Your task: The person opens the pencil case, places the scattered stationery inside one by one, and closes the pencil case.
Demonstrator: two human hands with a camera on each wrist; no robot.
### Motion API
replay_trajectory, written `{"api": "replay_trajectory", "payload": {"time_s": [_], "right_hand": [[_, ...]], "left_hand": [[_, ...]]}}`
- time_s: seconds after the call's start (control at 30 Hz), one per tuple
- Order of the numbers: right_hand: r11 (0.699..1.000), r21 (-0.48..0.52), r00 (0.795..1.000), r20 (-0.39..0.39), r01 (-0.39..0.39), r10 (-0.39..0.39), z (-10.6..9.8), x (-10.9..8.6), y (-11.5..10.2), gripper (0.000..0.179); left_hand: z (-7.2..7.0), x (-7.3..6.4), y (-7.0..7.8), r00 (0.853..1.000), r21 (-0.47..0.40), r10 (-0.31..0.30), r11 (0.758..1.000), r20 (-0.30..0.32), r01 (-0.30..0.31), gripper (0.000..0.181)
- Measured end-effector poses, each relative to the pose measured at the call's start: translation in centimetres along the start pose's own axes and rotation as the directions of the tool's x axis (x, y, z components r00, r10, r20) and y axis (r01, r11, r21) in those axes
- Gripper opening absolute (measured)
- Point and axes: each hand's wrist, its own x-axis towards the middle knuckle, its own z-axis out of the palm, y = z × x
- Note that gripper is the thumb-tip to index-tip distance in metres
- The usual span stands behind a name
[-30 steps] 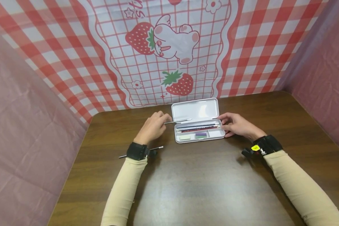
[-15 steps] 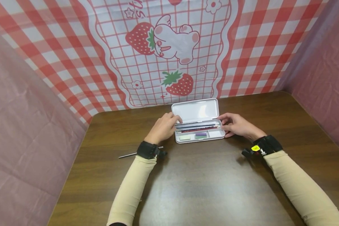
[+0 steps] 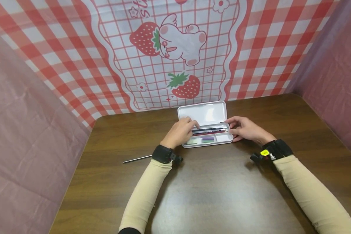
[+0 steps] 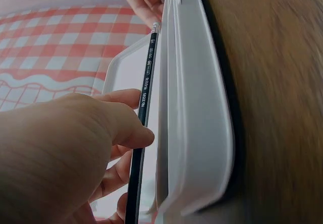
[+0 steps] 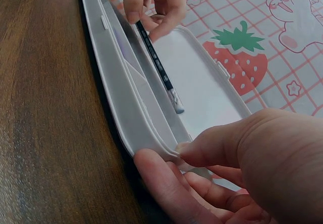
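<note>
A white pencil case (image 3: 207, 145) stands with its lid (image 3: 203, 112) up on the brown table. My left hand (image 3: 179, 130) pinches a black pencil (image 4: 146, 90) between thumb and fingers, over the case's long compartment. The pencil's eraser end points toward the right end of the case. Several pencils (image 3: 212, 132) lie in that compartment. In the front compartments are a pale green block (image 3: 192, 142) and a purple and green block (image 3: 208, 139). At the right end, my right hand (image 3: 245, 130) grips the case's rim, thumb on the edge and fingers against the outside.
Another pencil (image 3: 136, 159) lies on the table (image 3: 210, 188) left of the case, partly hidden by my left wrist. A red and white checked cloth (image 3: 260, 55) with strawberries hangs behind the case. Pink cloth (image 3: 26, 130) borders both sides.
My left hand has moved right with the black pencil, from beside the case to over its long compartment. My right hand has stayed at the case's right end.
</note>
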Motion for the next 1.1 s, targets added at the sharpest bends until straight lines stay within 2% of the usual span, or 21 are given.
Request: {"api": "replay_trajectory", "payload": {"time_s": [0.03,0.1,0.13,0.27,0.3,0.33,0.37,0.5,0.67,0.9,1.1], "right_hand": [[1.000,-0.003,1.000,0.000,0.000,0.000,0.0,0.0,-0.1,0.053],[1.000,-0.006,1.000,0.001,-0.001,0.001,0.1,0.0,-0.1,0.053],[1.000,-0.008,1.000,0.001,-0.001,0.001,0.1,0.0,-0.1,0.053],[1.000,-0.003,1.000,0.002,0.000,0.000,0.1,0.0,0.1,0.054],[1.000,0.000,1.000,0.001,-0.002,0.002,0.1,0.1,0.2,0.054],[1.000,0.001,1.000,0.001,0.001,-0.001,0.1,0.1,0.2,0.054],[1.000,0.001,1.000,0.001,0.001,-0.001,0.1,0.0,0.1,0.054],[1.000,0.002,1.000,0.000,-0.005,0.005,0.0,0.0,0.0,0.052],[1.000,0.003,1.000,0.004,-0.008,0.008,0.0,-0.1,0.0,0.052],[1.000,-0.005,1.000,0.006,0.001,-0.001,0.0,0.0,0.2,0.053],[1.000,-0.004,1.000,0.001,-0.003,0.003,0.0,0.1,0.1,0.052]], "left_hand": [[0.5,0.2,-0.2,1.000,-0.009,0.011,1.000,-0.015,-0.011,0.042],[0.4,0.4,0.3,0.999,-0.028,0.026,0.999,-0.019,-0.027,0.042],[-0.5,0.3,1.4,0.999,-0.005,0.031,0.999,-0.020,-0.032,0.040],[-0.6,0.6,2.5,1.000,-0.027,0.026,0.999,0.005,-0.026,0.040],[0.4,0.9,1.9,0.999,-0.028,0.033,0.999,-0.009,-0.033,0.040],[0.5,1.0,2.1,0.999,-0.017,0.035,0.999,-0.002,-0.035,0.039],[1.5,1.3,1.4,0.999,-0.032,0.036,0.999,-0.003,-0.036,0.039],[2.0,1.6,1.5,0.999,0.021,0.038,0.999,-0.010,-0.037,0.037],[2.1,1.7,1.8,1.000,0.033,0.018,0.999,0.017,-0.019,0.036],[1.2,1.7,2.6,0.996,-0.011,-0.031,0.999,0.088,0.032,0.038],[1.3,1.7,2.5,0.996,-0.017,-0.034,0.999,0.088,0.036,0.038]]}}
